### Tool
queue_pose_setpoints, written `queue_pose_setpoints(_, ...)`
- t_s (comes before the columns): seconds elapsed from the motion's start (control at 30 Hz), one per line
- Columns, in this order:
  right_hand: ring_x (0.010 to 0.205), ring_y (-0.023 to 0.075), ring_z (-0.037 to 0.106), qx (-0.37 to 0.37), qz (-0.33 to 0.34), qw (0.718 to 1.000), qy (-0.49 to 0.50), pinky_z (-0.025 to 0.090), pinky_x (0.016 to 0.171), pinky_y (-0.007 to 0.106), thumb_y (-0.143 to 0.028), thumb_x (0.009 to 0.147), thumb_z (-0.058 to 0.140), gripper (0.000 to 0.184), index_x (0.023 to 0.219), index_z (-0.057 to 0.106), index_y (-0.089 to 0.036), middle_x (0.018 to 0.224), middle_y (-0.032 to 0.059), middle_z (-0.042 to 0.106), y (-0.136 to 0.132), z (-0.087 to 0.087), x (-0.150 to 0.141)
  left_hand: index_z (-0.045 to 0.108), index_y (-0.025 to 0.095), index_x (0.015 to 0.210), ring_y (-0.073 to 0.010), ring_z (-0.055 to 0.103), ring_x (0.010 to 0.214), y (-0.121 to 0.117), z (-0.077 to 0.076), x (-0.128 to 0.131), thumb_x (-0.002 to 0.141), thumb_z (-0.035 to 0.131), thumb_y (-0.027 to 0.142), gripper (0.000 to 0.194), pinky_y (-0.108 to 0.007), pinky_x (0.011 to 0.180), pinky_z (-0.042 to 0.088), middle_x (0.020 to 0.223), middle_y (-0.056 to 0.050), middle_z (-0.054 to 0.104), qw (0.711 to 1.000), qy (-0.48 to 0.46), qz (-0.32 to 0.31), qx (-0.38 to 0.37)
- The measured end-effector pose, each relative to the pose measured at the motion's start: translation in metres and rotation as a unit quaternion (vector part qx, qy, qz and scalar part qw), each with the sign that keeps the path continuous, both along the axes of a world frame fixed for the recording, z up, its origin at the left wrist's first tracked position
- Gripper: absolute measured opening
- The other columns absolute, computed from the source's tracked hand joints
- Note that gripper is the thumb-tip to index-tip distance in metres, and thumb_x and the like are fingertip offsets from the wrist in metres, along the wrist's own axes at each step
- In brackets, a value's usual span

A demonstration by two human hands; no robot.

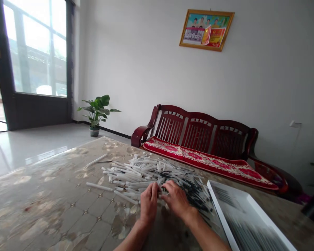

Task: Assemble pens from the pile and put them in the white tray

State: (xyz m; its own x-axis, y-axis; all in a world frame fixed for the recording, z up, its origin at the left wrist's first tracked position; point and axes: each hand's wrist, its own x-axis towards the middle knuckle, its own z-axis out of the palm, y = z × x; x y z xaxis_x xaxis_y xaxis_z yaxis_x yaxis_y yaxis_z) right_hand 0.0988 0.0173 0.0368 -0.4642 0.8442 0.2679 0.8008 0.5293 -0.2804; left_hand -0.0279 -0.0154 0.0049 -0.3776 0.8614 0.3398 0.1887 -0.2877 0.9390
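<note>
Left hand (148,205) and right hand (176,199) press into white pen tubes (136,175), fingers together. A white tray (223,212) sits at three o'clock.

Left hand (148,205), right hand (174,199) close together, fingers (154,191) curled downward (right forearm (206,233) bare).

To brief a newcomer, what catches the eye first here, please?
A heap of white plastic tubes on the patterned tabletop, with the left hand and right hand at its near edge, stands out first. Beyond stands a wooden bench with a red cushion; a white tray lies at right.
</note>
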Motion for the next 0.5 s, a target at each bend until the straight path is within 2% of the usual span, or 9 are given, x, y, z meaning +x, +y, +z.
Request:
queue_pose_setpoints(0.07, 0.104, 0.0208, 0.058, 0.023, 0.008, 0.999, -0.048, 0.044, 0.087, 0.028, -0.027, 0.081, 0.063, 0.026, 0.107, 0.065, -0.026, 0.11, 0.0029, 0.064, 0.0, -0.006, -0.021, 0.052, 0.023, 0.061, -0.015, 0.047, 0.053, 0.006, 0.0, -0.006, 0.09, 0.033, 0.061, 0.051, -0.026, 0.058, 0.039, 0.057, 0.0, 0.056, 0.998, -0.052, 0.046, -0.003)
queue_pose_setpoints(0.17, 0.103, 0.0233, 0.058, 0.04, -0.02, 0.993, -0.112, 0.044, 0.086, 0.031, -0.027, 0.085, 0.058, 0.019, 0.102, 0.066, -0.025, 0.105, 0.0057, 0.066, 0.004, -0.012, -0.032, 0.052, 0.023, 0.06, -0.0157, 0.048, 0.055, 0.01, -0.001, -0.007, 0.089, 0.036, 0.06, 0.049, -0.026, 0.06, 0.039, 0.057, 0.0, 0.056, 0.997, -0.051, 0.057, -0.012)
queue_pose_setpoints(0.3, 0.101, 0.0234, 0.058, 0.039, -0.042, 0.985, -0.161, 0.043, 0.083, 0.03, -0.022, 0.089, 0.054, 0.014, 0.097, 0.066, -0.023, 0.103, 0.0064, 0.066, 0.007, -0.016, -0.019, 0.055, 0.022, 0.062, -0.0165, 0.054, 0.06, 0.008, -0.002, 0.003, 0.092, 0.037, 0.045, 0.042, -0.026, 0.063, 0.038, 0.061, -0.003, 0.061, 0.998, 0.035, -0.001, -0.049)
queue_pose_setpoints(0.4, 0.1, 0.0214, 0.058, 0.046, -0.065, 0.981, -0.179, 0.042, 0.082, 0.029, -0.015, 0.089, 0.051, 0.016, 0.096, 0.063, -0.022, 0.104, 0.0065, 0.065, 0.005, -0.017, 0.0, 0.06, 0.021, 0.066, -0.0191, 0.06, 0.065, 0.004, -0.003, 0.011, 0.094, 0.033, 0.039, 0.043, -0.028, 0.066, 0.039, 0.066, -0.007, 0.066, 0.98, 0.154, -0.067, -0.107)
queue_pose_setpoints(0.5, 0.1, 0.0215, 0.058, 0.06, -0.077, 0.973, -0.209, 0.041, 0.081, 0.029, -0.01, 0.088, 0.047, 0.019, 0.096, 0.06, -0.022, 0.103, 0.0067, 0.063, 0.005, -0.019, 0.017, 0.063, 0.022, 0.061, -0.0222, 0.064, 0.074, 0.003, -0.005, 0.017, 0.087, 0.048, 0.038, 0.033, -0.03, 0.071, 0.041, 0.069, -0.009, 0.069, 0.97, 0.181, -0.095, -0.131)
